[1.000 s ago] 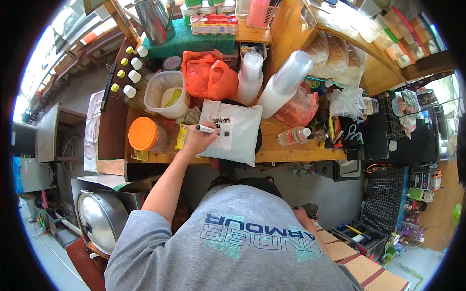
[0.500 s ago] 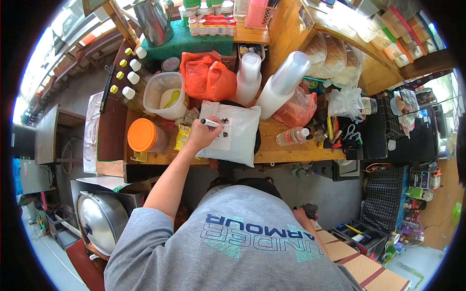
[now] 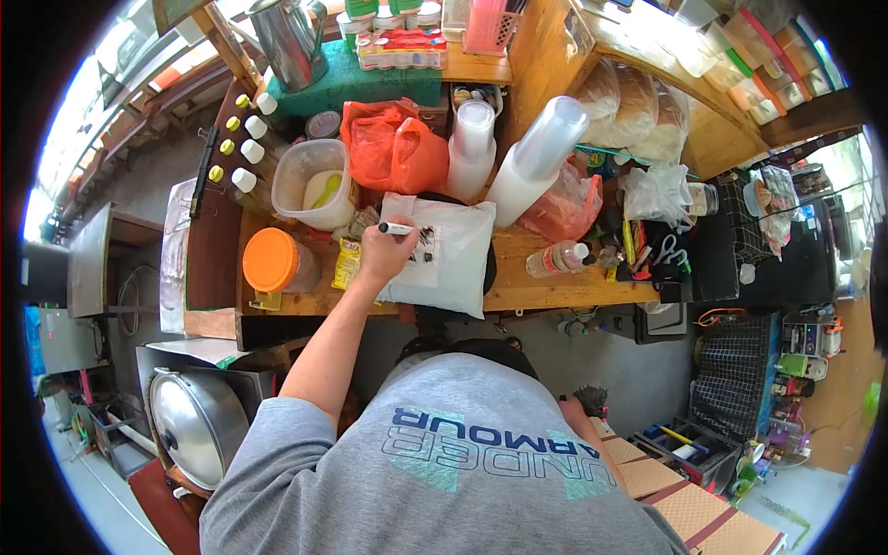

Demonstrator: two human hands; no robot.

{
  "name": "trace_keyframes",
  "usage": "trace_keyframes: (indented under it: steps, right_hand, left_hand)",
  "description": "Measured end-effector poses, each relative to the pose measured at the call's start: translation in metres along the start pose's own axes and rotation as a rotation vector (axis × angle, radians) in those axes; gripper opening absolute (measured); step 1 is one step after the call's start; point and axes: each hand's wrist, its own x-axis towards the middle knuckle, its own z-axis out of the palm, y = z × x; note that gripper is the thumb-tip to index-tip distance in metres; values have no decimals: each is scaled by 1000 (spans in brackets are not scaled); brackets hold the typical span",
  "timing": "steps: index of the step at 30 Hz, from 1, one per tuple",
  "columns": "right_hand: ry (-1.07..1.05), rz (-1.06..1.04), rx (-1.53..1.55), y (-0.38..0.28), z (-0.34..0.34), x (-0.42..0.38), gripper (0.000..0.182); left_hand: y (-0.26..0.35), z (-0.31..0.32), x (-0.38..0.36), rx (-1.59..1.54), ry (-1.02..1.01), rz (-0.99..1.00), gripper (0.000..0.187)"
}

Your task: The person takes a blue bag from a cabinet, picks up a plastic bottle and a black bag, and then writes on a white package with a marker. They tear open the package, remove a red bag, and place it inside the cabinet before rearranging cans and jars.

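Observation:
A black-and-white marker (image 3: pixel 396 228) is pinched in my left hand (image 3: pixel 385 253), over the left part of a pale plastic package (image 3: pixel 465 254). Dark scribbled marks (image 3: pixel 426 243) show on the package's label, just right of my fingers. The package lies at the wooden table's front edge, beside a yellow packet (image 3: pixel 347 263). Down by the right side of my body is my right hand (image 3: pixel 570 406), small and partly hidden by the shirt; its fingers are not clear, near a dark bristly object (image 3: pixel 592 399).
Behind the package stand an open plastic tub (image 3: pixel 314 185), a red bag (image 3: pixel 393 148) and tall stacks of clear cups (image 3: pixel 536 162). An orange-lidded jar (image 3: pixel 271 260) is at the left, a bottle (image 3: pixel 558 260) at the right. A metal lid (image 3: pixel 196 428) sits lower left.
My left hand has shifted slightly left and up over the label, and the marker is tilted less steeply. More dark marks show on the label.

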Motion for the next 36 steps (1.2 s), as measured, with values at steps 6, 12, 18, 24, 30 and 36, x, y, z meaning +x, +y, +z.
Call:
trace_keyframes:
  steps: [6,12,18,24,30,36]
  right_hand:
    - [-11,44,-106,0,-2,1,25]
    - [74,167,-14,-22,-5,-7,27]
    - [34,161,-58,-36,-10,-13,24]
    - [128,271,85,-68,-16,-26,23]
    - [90,314,34,-68,-19,-23,22]
    - [134,257,45,-74,-23,-26,28]
  left_hand:
    - [-1,-1,-9,-36,20,-74,9]
    - [4,-6,-18,-2,-8,30,10]
    - [-8,-12,-24,-15,-59,6,11]
    - [-10,-20,-32,34,-99,-53,11]
    - [-15,-25,-38,35,-61,-48,9]
    - [-18,-30,-41,60,-67,-56,9]
